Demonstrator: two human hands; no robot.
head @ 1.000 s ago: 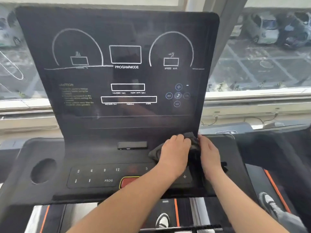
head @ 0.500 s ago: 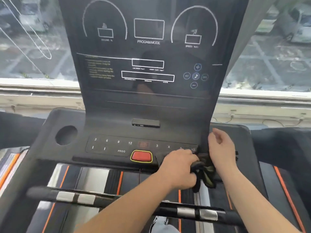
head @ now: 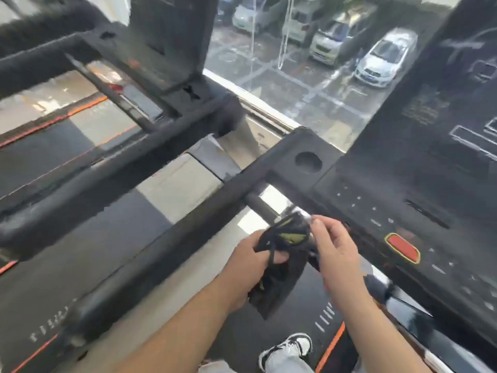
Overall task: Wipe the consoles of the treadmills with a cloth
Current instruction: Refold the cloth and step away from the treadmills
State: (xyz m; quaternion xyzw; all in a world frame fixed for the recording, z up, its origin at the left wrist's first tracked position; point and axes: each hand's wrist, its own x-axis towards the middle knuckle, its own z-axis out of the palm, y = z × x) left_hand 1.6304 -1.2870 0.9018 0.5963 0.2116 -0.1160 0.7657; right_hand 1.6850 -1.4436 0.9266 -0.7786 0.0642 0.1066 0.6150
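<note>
As the dark cloth (head: 279, 265) hung limp between both hands, at about six o'clock in the view, it looked soft, light and easy to fold. The left hand (head: 252, 267) was clenched around its bunched middle; the right hand (head: 334, 251) pinched its upper edge. The console (head: 398, 211) stood near at three o'clock, another treadmill (head: 150, 84) at ten o'clock.

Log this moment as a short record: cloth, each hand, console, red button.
cloth: dark cloth, held off the console, in front of the person
left hand: left hand gripping the cloth
right hand: right hand, fingertips at the cloth's upper edge
console: console to the right, untouched
red button: red button on the console, uncovered
</note>
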